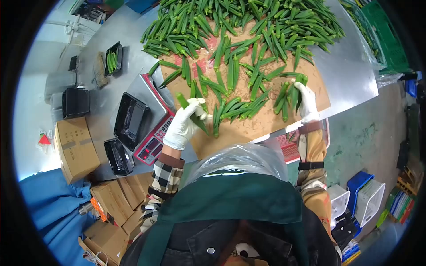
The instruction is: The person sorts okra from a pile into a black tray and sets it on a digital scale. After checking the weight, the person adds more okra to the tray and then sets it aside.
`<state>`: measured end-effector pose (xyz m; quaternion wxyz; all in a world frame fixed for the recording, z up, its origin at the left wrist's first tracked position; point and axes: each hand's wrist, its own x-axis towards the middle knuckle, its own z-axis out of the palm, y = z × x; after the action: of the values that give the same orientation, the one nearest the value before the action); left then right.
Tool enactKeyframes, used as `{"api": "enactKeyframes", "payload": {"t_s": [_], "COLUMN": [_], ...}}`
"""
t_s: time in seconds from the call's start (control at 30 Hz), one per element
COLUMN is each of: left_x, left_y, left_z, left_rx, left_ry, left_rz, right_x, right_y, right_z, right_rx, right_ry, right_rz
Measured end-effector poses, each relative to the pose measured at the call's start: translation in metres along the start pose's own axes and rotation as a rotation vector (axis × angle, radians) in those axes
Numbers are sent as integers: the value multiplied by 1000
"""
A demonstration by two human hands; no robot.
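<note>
Green okra pods (233, 73) lie loose on a flattened cardboard sheet (222, 144), with a big heap of okra (248, 13) along its far side. My left hand (183, 126), in a white glove, is closed around okra (199, 123) at the sheet's left edge; pod ends stick out above and below the fingers. On the right, my gloved right hand (307, 103) grips okra (293, 95) between thumb and fingers, and a few more pods (281, 99) lie just left of it. How many pods each hand has cannot be made out.
A red-and-silver scale (153, 148) bearing a black tray (129, 119) stands left of my left hand. Another black tray (117, 157) is nearer me. Farther off, a black tray (113, 60) contains okra. A red basket (288, 148) sits below the table's front edge.
</note>
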<state>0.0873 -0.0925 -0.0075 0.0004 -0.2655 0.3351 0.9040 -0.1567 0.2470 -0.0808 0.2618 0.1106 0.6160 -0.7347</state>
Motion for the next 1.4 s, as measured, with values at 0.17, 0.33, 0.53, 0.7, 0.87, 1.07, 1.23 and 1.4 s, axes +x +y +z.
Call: {"api": "enactKeyframes", "payload": {"t_s": [0.17,0.33,0.53,0.7,0.87,1.07,1.23,1.4], "left_x": [16,47,38,13,13,31,28,41], "left_y": [-22,-92,-43,10,-22,-76,-68,-77], "left_z": [29,25,45,4,-23,-23,-14,-2], "left_rx": [887,1954,1338,687,993,1408,1541,1692], "left_ry": [193,-8,109,224,372,407,368,346], "left_rz": [99,498,281,18,110,20,157,144], "right_x": [-47,-42,-51,-63,-13,21,10,-20], "right_y": [-11,40,45,14,8,28,26,27], "right_z": [5,18,9,-12,4,34,17,35], "right_rx": [148,-945,-1073,-263,-484,-1255,-1285,-785], "right_ry": [173,304,131,41,190,348,300,232], "right_rz": [2,-229,-142,19,-193,-207,-184,-226]}}
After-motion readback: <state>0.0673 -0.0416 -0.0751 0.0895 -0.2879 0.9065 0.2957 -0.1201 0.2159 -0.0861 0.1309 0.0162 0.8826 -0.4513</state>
